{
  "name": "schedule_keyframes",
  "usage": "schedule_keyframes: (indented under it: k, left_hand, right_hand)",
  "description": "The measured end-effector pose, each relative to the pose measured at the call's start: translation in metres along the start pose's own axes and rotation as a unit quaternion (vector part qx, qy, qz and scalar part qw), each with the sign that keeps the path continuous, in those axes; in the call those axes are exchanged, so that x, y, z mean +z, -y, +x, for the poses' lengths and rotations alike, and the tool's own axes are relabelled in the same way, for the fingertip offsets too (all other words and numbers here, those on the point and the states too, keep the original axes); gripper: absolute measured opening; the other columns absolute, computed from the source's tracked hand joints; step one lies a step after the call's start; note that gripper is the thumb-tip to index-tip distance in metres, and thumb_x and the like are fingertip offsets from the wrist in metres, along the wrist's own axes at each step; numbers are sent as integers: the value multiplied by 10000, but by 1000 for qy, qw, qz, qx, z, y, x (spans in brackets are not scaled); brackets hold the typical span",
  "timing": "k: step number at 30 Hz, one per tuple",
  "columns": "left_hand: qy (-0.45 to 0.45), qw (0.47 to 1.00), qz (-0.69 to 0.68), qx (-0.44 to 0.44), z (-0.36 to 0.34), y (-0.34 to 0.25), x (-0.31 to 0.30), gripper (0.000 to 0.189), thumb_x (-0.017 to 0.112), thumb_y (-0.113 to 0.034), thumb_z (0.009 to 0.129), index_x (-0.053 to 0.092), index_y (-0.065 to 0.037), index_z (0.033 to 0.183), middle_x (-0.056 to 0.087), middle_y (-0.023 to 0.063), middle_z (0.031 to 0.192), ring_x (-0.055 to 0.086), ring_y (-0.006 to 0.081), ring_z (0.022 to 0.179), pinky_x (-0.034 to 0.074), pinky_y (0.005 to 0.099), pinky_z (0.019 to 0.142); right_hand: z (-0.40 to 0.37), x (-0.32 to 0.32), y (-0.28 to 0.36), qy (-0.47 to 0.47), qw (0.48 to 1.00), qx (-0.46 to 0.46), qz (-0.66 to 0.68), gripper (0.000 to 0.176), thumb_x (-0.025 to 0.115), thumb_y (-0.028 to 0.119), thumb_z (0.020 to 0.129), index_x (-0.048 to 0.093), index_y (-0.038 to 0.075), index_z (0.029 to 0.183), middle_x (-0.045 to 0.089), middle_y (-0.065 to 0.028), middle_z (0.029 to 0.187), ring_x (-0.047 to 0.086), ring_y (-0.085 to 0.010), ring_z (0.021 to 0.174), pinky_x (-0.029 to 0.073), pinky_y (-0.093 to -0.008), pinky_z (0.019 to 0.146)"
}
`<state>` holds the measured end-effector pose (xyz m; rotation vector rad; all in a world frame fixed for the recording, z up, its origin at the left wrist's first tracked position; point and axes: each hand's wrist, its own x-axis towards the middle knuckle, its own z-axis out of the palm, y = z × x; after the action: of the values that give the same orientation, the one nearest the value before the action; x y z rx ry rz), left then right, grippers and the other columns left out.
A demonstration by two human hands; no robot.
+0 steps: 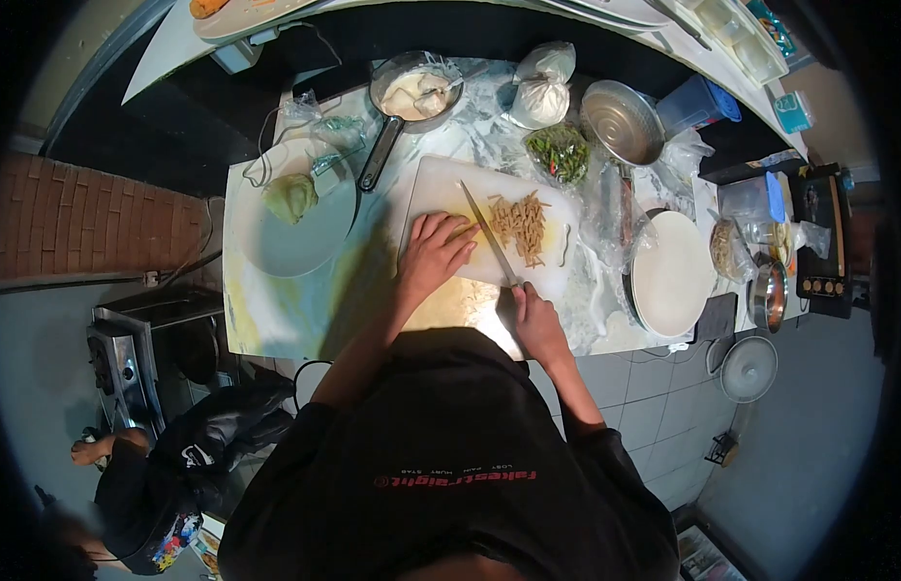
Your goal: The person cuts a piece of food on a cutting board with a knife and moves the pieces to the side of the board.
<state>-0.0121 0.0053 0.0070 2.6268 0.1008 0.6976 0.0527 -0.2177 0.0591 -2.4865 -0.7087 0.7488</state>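
Note:
A knife (488, 232) is in my right hand (538, 324), its fingers wrapped round the handle at the front edge of the white cutting board (439, 179). The blade points away from me and leans left across the board. Just left of it, my left hand (436, 254) rests with fingers stretched out over the board; whatever lies beneath the fingertips is hidden. A heap of thin light-brown strips (519, 229) lies right of the blade. One small dark sliver (565, 244) sits near the board's right side.
Left stands a large pale plate (276, 247) with a green vegetable (291, 198). Behind are a pan (412, 97), a tied white bag (543, 92), bagged green chillies (559, 153) and a metal bowl (623, 123). White plates (675, 276) lie right. Another person (165, 489) is at lower left.

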Motion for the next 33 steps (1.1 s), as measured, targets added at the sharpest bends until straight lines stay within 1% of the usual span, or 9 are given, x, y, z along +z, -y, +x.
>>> schedule_keyframes:
  k: [6,10,11,15,18,20,23,26,33]
  left_hand:
    - [-10,1000,-5,8,3,-4,-2,330,671,-228,892,703,-139,1209,629,26,1148,545,241,1109,389,423,984]
    - [-7,1000,-3,11,0,-3,0,311,659,-225,901,703,-124,1192,631,38,1148,544,248,1110,394,426,981]
    - [-4,1000,-2,9,1,-1,1,309,653,-232,907,696,-122,1193,626,40,1159,538,246,1119,393,427,986]
    - [5,1000,1,4,3,-4,-4,316,673,-196,881,701,-100,1181,642,45,1158,553,257,1108,391,429,988]
    - [10,1000,-17,1,4,-6,-3,325,668,-196,886,688,-89,1193,644,45,1171,550,257,1112,387,425,995]
    - [17,1000,-19,6,4,-3,-4,327,664,-197,891,680,-85,1198,644,45,1177,550,254,1112,387,422,996]
    - [23,999,-25,5,4,-7,-6,329,660,-198,896,667,-82,1204,643,46,1182,551,252,1114,387,417,996]
    - [19,999,-28,-6,2,-4,-6,325,659,-199,898,655,-86,1203,637,50,1177,552,251,1119,385,412,997]
    - [-27,998,-40,-48,0,0,0,283,689,-201,871,655,-94,1131,609,50,1163,541,261,1114,375,417,986]
  right_hand:
    - [5,14,-13,-28,999,-22,18,378,399,336,1061,563,-4,1064,646,-325,780,624,-541,777,509,-603,693]
    - [-3,11,3,-30,999,22,-30,423,352,390,1065,524,11,1141,635,-335,744,634,-536,776,515,-603,678]
    - [-2,19,1,-46,996,23,-75,392,373,389,1060,512,29,1129,639,-296,686,656,-497,705,528,-580,618]
    - [-8,22,2,-99,988,10,-118,332,422,376,1047,525,61,1058,657,-239,651,669,-444,612,540,-526,543]
    - [-11,20,-2,-120,984,18,-134,330,424,371,1049,519,56,1029,650,-231,633,665,-441,598,534,-520,516]
    - [-14,19,-4,-119,985,11,-126,334,429,366,1050,519,45,1024,638,-241,627,650,-457,590,524,-536,507]
    - [-15,21,-9,-135,990,4,-43,331,434,349,1052,527,32,1047,611,-292,632,624,-506,624,510,-586,542]
    - [-16,16,-7,-103,991,10,86,338,437,328,1058,536,8,1007,595,-326,661,599,-533,673,471,-607,567]
    - [-19,24,-12,-76,996,-2,47,348,435,332,1059,550,7,1014,607,-314,673,605,-527,677,481,-601,587]
